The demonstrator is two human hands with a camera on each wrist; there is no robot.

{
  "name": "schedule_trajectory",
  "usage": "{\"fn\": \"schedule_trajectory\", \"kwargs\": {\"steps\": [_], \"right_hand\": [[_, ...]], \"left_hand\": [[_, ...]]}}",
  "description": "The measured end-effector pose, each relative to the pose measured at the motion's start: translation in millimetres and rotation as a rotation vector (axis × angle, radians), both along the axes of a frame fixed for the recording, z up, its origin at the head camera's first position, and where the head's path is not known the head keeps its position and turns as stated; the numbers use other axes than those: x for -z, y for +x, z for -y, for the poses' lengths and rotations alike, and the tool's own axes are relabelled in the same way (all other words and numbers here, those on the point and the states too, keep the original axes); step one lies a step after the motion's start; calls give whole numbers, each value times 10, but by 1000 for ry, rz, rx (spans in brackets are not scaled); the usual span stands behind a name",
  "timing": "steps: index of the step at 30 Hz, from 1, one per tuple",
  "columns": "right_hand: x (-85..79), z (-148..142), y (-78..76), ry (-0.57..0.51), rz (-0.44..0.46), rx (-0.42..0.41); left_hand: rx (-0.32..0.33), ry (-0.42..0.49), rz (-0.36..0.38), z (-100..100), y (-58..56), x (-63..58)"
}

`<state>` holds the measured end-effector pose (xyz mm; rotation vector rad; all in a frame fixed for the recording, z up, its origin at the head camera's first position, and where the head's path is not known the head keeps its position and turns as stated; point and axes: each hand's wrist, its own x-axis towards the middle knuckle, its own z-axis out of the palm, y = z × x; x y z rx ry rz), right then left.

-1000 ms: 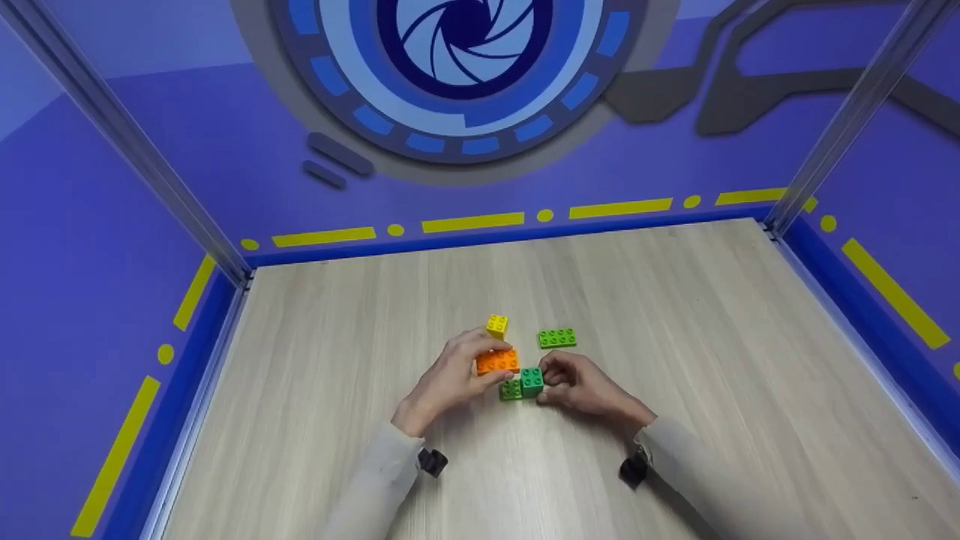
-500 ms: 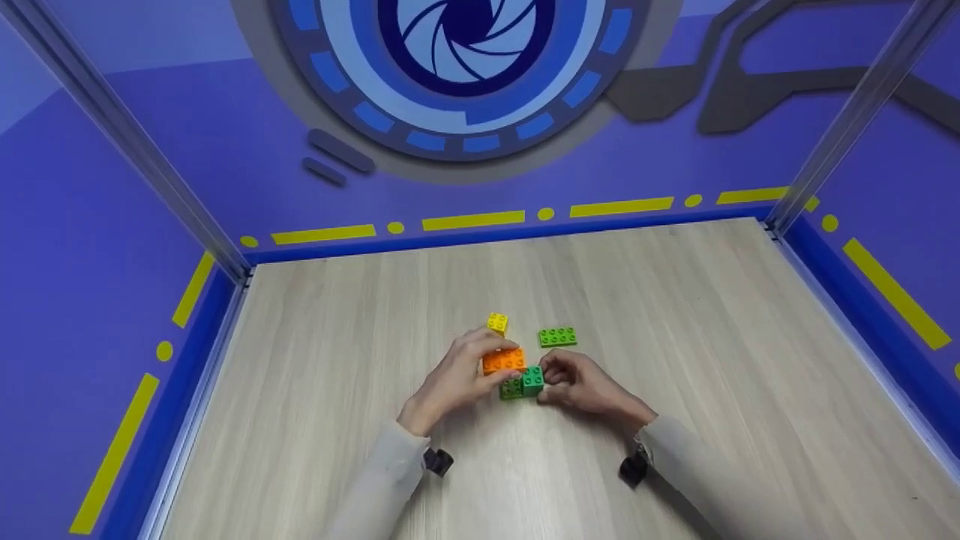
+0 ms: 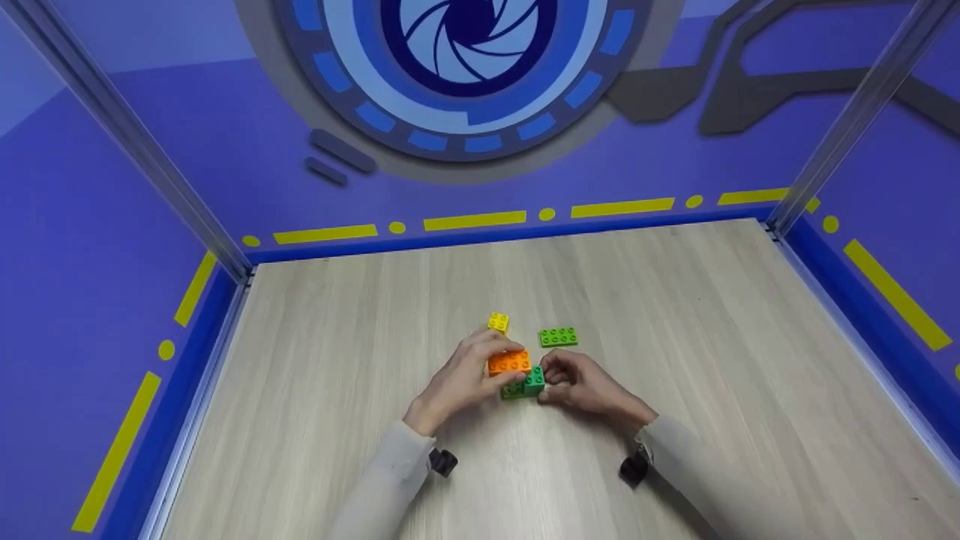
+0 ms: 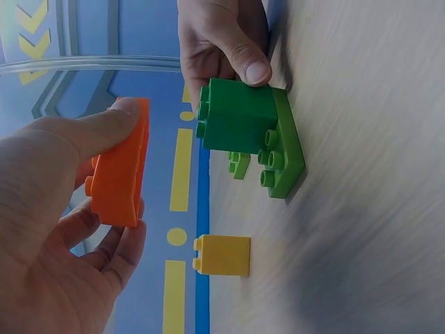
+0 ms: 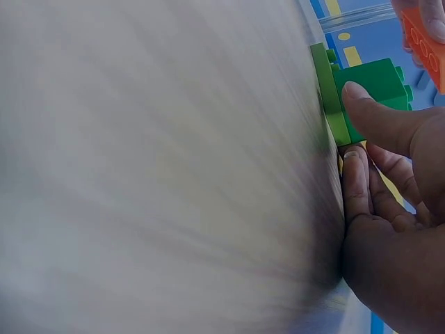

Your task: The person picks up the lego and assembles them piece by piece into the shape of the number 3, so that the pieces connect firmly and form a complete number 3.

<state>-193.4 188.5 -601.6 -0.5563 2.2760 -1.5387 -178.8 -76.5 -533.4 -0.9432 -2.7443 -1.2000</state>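
An orange toy building brick [image 3: 510,363] is pinched between the thumb and fingers of my left hand [image 3: 454,384], held in the air. Below it and slightly right, a dark green square brick [image 4: 240,115] sits on one end of a light green flat brick [image 4: 285,156]. The flat brick's other end shows bare studs and lies on the table. My right hand [image 3: 592,386] steadies this pair from the right, thumb on the dark green brick's near side and fingers curled behind it. In the left wrist view, a gap separates the orange brick from the green stack.
Behind my left hand a yellow brick [image 3: 498,322] stands on the wooden table [image 3: 360,337]. A second light green flat brick [image 3: 559,337] lies farther back, beyond the right hand. Blue patterned walls [image 3: 247,150] enclose the table's back and sides.
My left hand has carried the orange brick a little to the right, so it now partly covers the green stack in the head view. The right hand stays in place.
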Motion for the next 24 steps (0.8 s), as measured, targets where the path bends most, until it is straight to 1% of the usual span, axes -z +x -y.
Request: {"fn": "schedule_trajectory", "kwargs": {"steps": [13,21,24], "right_hand": [[-8,-5,15,17,17,2],[0,-8,7,-3,-20,-33],[-5,-7,9,-10,-24,-29]], "left_hand": [[-5,-13,-2,-38,12,6],[18,10,-35,-67,2,13],[19,8,-39,-80,-1,21]]}}
